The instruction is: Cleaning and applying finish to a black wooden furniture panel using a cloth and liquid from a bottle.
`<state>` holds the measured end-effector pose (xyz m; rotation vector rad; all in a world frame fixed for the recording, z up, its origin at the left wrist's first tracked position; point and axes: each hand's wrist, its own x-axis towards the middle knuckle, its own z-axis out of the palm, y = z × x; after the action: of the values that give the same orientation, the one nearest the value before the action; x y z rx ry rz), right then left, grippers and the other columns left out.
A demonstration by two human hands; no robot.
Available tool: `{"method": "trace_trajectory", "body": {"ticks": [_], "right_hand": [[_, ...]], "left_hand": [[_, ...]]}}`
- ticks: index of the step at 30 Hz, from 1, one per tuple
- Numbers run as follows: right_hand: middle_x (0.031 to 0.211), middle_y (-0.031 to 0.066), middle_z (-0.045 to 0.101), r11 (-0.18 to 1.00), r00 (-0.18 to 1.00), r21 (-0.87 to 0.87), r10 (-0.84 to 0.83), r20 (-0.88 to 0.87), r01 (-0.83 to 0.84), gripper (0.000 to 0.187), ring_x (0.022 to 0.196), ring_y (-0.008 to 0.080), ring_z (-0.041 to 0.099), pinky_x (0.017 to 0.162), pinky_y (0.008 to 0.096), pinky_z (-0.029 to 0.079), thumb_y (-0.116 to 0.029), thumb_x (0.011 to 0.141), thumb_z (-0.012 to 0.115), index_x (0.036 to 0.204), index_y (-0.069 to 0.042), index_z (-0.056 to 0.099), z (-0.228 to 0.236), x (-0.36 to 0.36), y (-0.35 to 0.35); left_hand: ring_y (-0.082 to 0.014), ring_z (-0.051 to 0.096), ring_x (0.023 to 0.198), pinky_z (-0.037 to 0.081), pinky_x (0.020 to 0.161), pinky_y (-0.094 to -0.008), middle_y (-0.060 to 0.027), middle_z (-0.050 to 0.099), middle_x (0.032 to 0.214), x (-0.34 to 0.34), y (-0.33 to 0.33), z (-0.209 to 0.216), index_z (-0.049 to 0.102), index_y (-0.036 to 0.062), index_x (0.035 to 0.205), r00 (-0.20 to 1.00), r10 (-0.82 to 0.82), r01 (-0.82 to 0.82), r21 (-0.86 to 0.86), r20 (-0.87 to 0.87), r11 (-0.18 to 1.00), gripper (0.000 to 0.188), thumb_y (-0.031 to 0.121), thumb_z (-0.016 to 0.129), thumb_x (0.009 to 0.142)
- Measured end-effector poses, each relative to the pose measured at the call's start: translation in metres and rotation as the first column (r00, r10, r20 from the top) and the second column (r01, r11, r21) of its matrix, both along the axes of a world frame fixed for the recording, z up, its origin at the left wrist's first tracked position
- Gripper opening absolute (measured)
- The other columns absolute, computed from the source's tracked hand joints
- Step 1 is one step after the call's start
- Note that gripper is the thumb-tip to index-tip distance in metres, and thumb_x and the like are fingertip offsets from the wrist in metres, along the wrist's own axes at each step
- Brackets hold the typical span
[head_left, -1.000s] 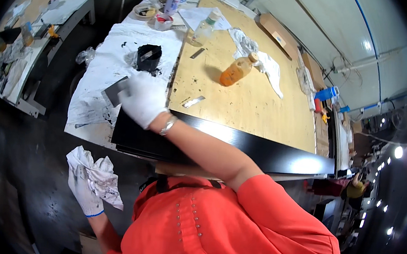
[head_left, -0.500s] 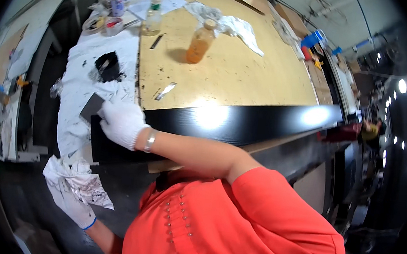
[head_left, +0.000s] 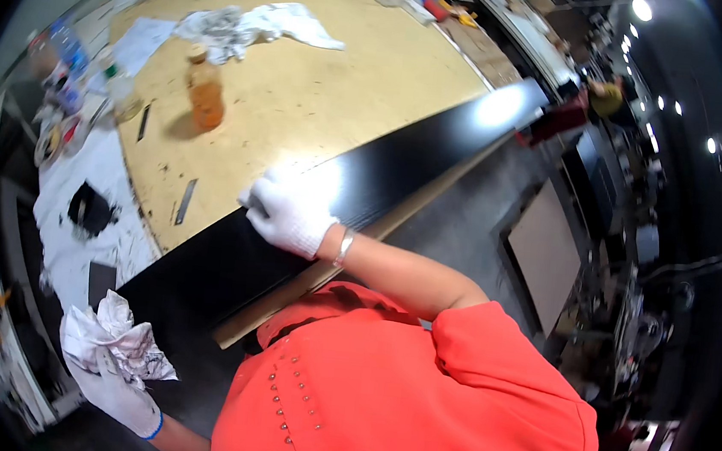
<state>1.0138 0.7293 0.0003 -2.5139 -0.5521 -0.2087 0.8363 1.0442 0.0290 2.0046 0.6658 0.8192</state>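
Observation:
My left hand (head_left: 118, 398), in a white glove, grips a crumpled white rag (head_left: 136, 347) with dark stains, just off the near left end of a long glossy black board (head_left: 202, 280). Over the board's upper surface is my right hand (head_left: 293, 215), also gloved. Its fingers are curled in, with a small greyish patch among them; whether that is a held thing I cannot make out. A dark grey square sheet (head_left: 101, 282) lies on the stained white cloth (head_left: 63, 242), beside the board's end and apart from the right hand.
The board lies along the near edge of a yellowish tabletop (head_left: 374, 81). On it are an orange drink bottle (head_left: 205, 96), a thin metal strip (head_left: 185, 201) and white cloths (head_left: 267, 24). A black-smeared container (head_left: 90, 209) stands at left. Another person (head_left: 599, 100) is far right.
My right hand has left the grey sheet and moved rightward over the black board. The left hand still holds the rag. The whole view has turned.

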Motion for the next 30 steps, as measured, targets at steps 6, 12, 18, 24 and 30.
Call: {"method": "trace_trajectory", "body": {"ticks": [6, 12, 18, 24, 30], "right_hand": [[0.084, 0.0158, 0.071, 0.596, 0.625, -0.188, -0.742, 0.243, 0.78, 0.023, 0.079, 0.0352, 0.07, 0.07, 0.045, 0.057, -0.03, 0.085, 0.067, 0.077, -0.01, 0.075, 0.021, 0.073, -0.256], [0.085, 0.0097, 0.069, 0.971, 0.988, -0.192, -0.126, 0.093, 0.142, 0.009, 0.081, 0.0303, 0.069, 0.076, 0.038, 0.057, -0.016, 0.08, 0.068, 0.086, -0.015, 0.076, 0.025, 0.038, -0.161], [0.088, 0.0131, 0.072, 0.578, 0.627, -0.253, -0.748, 0.218, 0.776, 0.021, 0.084, 0.0333, 0.071, 0.074, 0.0444, 0.058, -0.028, 0.084, 0.061, 0.086, -0.018, 0.079, 0.016, 0.122, -0.392], [0.085, 0.0087, 0.069, 0.979, 0.982, 0.093, -0.184, 0.047, 0.18, 0.013, 0.076, 0.031, 0.067, 0.072, 0.0422, 0.057, -0.018, 0.078, 0.065, 0.083, -0.018, 0.077, 0.012, 0.092, -0.309], [0.082, 0.0163, 0.071, 0.656, 0.675, -0.173, -0.68, 0.285, 0.734, 0.023, 0.075, 0.0361, 0.068, 0.07, 0.0464, 0.057, -0.028, 0.085, 0.06, 0.077, -0.015, 0.076, 0.004, 0.152, -0.5]], "left_hand": [[-0.0306, 0.053, 0.129, 0.037, 0.112, -0.0386, -0.026, 0.053, 0.141, 0.014, -0.046, 0.025, 0.043, -0.014, 0.143, 0.987, -0.14, 0.143, 0.021, -0.079, 0.99, 0.058, 0.017, 0.062, 0.099], [-0.0081, 0.055, 0.085, 0.051, 0.072, -0.0228, -0.0083, 0.058, 0.113, 0.094, -0.176, 0.023, 0.044, 0.0004, 0.146, 0.761, -0.647, 0.645, -0.178, 0.056, 0.743, 0.053, -0.002, 0.058, 0.095], [-0.0387, 0.05, 0.13, 0.038, 0.109, -0.0477, -0.0176, 0.055, 0.14, 0.178, -0.302, -0.004, 0.053, 0.0056, 0.139, 0.519, -0.679, 0.833, 0.485, -0.52, 0.265, 0.063, 0.026, 0.074, 0.083], [-0.04, 0.053, 0.126, 0.038, 0.109, -0.0486, -0.0198, 0.059, 0.135, 0.189, -0.301, -0.009, 0.057, 0.0006, 0.134, 0.478, -0.634, 0.878, 0.317, -0.608, 0.358, 0.054, 0.021, 0.067, 0.086], [-0.042, 0.052, 0.126, 0.037, 0.11, -0.0486, -0.0217, 0.058, 0.135, 0.192, -0.3, -0.014, 0.056, -0.0025, 0.135, 0.485, -0.603, 0.873, 0.317, -0.633, 0.37, 0.055, 0.022, 0.065, 0.087]]}}
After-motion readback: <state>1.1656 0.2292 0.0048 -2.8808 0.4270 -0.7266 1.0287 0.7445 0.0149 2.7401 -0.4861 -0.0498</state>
